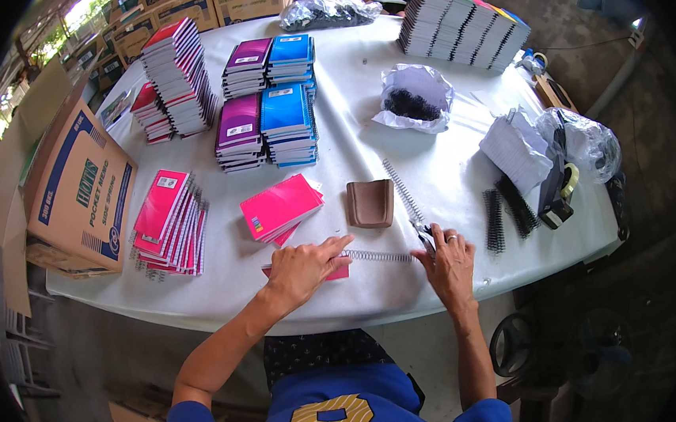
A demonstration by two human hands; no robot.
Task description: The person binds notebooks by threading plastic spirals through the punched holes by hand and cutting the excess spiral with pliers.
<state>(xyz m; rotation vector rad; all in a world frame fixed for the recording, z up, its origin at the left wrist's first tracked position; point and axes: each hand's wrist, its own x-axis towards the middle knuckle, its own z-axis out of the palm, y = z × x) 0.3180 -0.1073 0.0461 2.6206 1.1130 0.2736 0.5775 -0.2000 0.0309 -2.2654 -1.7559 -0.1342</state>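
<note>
My left hand (305, 270) rests over a small pink notebook (339, 272) near the table's front edge. Its thumb and index finger close about the left end of a thin spiral wire coil (382, 256), which lies crosswise between my hands. In my right hand (451, 269) is a pair of pliers (425, 235), partly covered by the fingers, at the coil's right end. A second, longer spiral coil (402, 188) slants away from the pliers. Beyond my left hand sits a small stack of pink notebooks (281, 206), beside a brown open holder (369, 203).
Pink notebooks (166, 221) are piled at left, beside a large cardboard box (82, 187). Purple (242, 120) and blue notebooks (288, 120) stand stacked behind. A paper-lined container (416, 98) holds black coils. At right are a tape dispenser (557, 204) and black coils (504, 216).
</note>
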